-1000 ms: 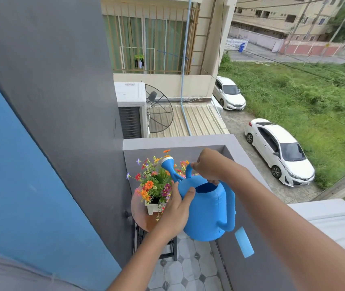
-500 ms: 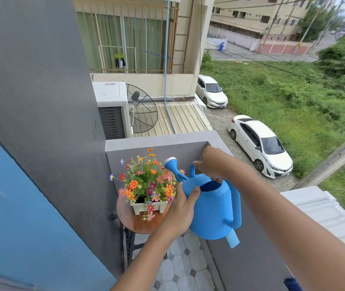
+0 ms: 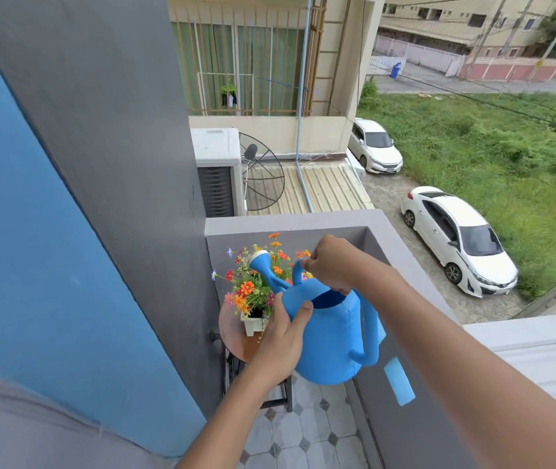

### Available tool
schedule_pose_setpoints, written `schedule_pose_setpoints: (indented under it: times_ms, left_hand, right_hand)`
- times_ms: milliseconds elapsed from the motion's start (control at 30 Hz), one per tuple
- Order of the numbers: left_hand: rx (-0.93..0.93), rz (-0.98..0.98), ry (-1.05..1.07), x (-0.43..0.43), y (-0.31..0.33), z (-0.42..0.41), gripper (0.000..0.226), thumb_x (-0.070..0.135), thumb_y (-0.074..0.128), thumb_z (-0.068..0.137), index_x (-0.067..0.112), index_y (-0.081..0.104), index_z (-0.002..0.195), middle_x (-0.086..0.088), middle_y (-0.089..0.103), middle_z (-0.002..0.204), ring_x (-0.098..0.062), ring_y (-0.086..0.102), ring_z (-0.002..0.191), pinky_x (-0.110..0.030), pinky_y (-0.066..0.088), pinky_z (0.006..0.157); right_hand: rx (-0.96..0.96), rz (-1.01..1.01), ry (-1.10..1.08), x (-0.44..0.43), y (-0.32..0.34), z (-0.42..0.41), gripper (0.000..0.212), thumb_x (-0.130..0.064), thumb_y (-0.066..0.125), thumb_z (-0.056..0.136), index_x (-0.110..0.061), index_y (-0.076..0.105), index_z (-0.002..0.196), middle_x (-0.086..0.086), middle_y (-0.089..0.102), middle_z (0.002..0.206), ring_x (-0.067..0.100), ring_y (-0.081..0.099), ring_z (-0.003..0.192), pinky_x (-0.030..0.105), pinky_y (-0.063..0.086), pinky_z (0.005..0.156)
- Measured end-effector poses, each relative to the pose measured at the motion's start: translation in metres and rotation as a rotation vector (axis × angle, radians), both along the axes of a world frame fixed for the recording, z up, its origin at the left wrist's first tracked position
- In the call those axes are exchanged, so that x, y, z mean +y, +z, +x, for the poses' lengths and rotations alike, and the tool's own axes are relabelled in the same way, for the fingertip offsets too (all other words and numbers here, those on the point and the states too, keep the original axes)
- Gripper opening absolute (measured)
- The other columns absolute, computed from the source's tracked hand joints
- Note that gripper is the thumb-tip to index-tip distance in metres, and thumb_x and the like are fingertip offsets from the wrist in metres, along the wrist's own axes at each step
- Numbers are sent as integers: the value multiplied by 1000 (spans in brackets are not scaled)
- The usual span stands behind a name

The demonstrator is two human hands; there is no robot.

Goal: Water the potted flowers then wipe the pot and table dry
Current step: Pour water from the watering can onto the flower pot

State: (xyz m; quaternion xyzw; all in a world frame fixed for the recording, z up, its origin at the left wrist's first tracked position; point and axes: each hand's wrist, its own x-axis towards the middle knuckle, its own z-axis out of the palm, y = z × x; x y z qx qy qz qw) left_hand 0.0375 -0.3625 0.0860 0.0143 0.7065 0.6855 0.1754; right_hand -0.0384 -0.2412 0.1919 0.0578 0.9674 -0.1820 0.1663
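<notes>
A blue watering can (image 3: 329, 336) hangs in the air over a small round wooden table (image 3: 236, 340). My right hand (image 3: 332, 264) grips its top handle. My left hand (image 3: 281, 338) presses flat against its left side near the base of the spout. The spout's white-tipped rose (image 3: 259, 258) points up and left into the colourful flowers (image 3: 253, 282). These stand in a small white pot (image 3: 253, 324) on the table. I see no water coming out. A blue cloth (image 3: 400, 380) hangs below my right forearm.
A grey and blue wall (image 3: 100, 198) stands close on the left. The grey balcony parapet (image 3: 303, 220) runs behind the table and along the right side. Pale tiles (image 3: 303, 431) cover the narrow floor. Below lie a roof, parked cars and grass.
The view has swung back and forth. The can's spout now reaches further into the flowers, and the can sits slightly higher in front of the pot. Both hands keep their hold.
</notes>
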Motion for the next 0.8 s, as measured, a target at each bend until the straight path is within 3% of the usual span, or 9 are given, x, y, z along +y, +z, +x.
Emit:
schedule_pose_setpoints:
  times_ms: [133,233,433,633,800]
  left_hand:
    - [5,-29,10,-7,3,9,31,52,44,95,39,40,123,12,57,121,-4,54,113,-25,44,87]
    - [3,-40,-28,-7,8,17,37,53,42,95,38,35,129,16,54,124,5,50,113,-20,42,83]
    - [14,-31,-95,9,8,32,67,75,41,81,40,29,137,10,48,138,-8,48,127,-45,42,106]
    - [-1,-45,-184,32,11,32,74,82,39,77,43,27,139,12,46,141,-8,46,130,-47,40,108]
    - [-14,-47,-250,48,13,34,70,80,38,78,41,28,136,11,48,133,-7,50,122,-47,43,105]
  right_hand:
    - [0,-9,43,-6,2,7,29,-27,49,101,-8,56,81,13,61,70,33,63,58,33,54,52]
    - [-28,-20,27,-4,5,14,33,-33,53,101,-2,58,91,12,57,57,29,56,42,29,50,48]
    - [-64,-33,7,13,21,32,34,-30,51,102,-1,62,91,10,53,52,26,50,38,25,43,45]
    - [-69,14,-62,37,24,44,38,-35,50,101,-4,72,101,10,55,47,24,51,35,25,44,47]
    - [-77,39,-124,58,17,48,32,-32,53,100,-4,69,101,6,53,41,22,49,29,23,41,41]
